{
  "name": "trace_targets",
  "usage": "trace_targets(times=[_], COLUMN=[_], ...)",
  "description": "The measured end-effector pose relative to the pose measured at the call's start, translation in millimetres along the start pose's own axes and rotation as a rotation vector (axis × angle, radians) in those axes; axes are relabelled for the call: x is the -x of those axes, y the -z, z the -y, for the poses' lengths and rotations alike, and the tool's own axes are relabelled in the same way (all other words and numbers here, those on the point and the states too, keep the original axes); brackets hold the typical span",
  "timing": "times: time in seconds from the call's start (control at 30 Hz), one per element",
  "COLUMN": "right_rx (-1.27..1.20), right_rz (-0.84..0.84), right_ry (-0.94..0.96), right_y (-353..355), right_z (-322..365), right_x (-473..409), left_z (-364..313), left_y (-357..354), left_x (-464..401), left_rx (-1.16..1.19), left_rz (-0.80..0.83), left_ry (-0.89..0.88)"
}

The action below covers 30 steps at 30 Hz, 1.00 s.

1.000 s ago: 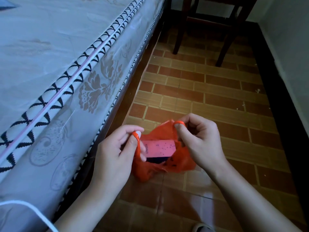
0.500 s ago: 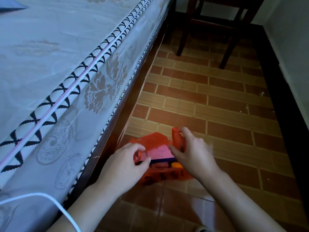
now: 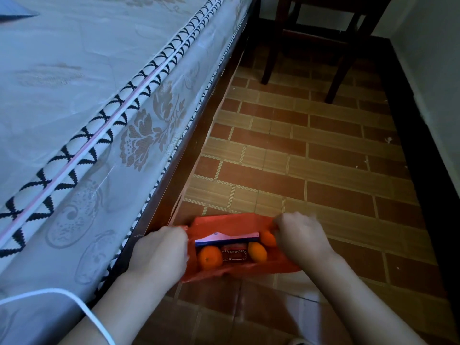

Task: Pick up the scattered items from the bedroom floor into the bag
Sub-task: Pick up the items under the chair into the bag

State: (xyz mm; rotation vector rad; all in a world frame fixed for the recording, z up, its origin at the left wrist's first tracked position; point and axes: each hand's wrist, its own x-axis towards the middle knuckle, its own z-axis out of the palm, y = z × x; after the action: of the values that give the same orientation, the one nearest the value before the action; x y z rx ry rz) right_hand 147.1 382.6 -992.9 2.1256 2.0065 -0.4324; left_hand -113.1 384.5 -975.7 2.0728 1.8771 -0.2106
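Note:
An orange plastic bag lies on the tiled floor beside the bed, its mouth stretched wide. My left hand grips the bag's left edge and my right hand grips its right edge. Inside the bag lie a pink and blue box, a round orange fruit, a second orange fruit, a third partly behind my right hand, and a metal chain between the fruits.
A bed with a patterned mattress runs along the left, its dark frame next to the bag. A dark wooden chair stands at the far end. A dark skirting and white wall border the right. A white cable crosses my left forearm.
The bag went from held up by its handles to lying on the floor. Both hands moved down and apart, pulling the mouth wide, so the fruits and chain inside now show.

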Motion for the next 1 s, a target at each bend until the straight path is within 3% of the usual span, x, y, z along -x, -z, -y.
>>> trace_targets(times=[0.03,0.13,0.2,0.33,0.47,0.57,0.7,0.87,1.0], right_rx=[-0.089,-0.437,-0.578,-0.305,-0.404,-0.333,-0.442,-0.482,-0.698], right_rz=[-0.059,-0.377,-0.471,-0.286,-0.400,-0.253,-0.379,-0.399,-0.467], right_ry=[0.010,0.061,0.091,0.054,0.061,0.047,0.027,0.064,0.083], right_y=[0,18,30,27,13,9,11,9,15], right_z=[-1,2,5,10,13,13,8,5,-6], right_x=[-1,5,9,3,2,0,-2,0,9], left_z=[-2,-8,-12,-2,2,3,3,2,2], left_y=[6,28,36,23,24,23,22,19,17], left_x=[-2,3,5,-3,-3,-6,-5,-10,-11], left_rx=[0.048,0.257,0.364,0.411,0.544,0.604,0.635,0.628,0.581], left_rz=[-0.074,-0.506,-0.662,-0.584,-0.599,-0.546,-0.531,-0.444,-0.445], left_ry=[-0.018,-0.229,-0.371,-0.327,-0.339,-0.289,-0.264,-0.182,-0.157])
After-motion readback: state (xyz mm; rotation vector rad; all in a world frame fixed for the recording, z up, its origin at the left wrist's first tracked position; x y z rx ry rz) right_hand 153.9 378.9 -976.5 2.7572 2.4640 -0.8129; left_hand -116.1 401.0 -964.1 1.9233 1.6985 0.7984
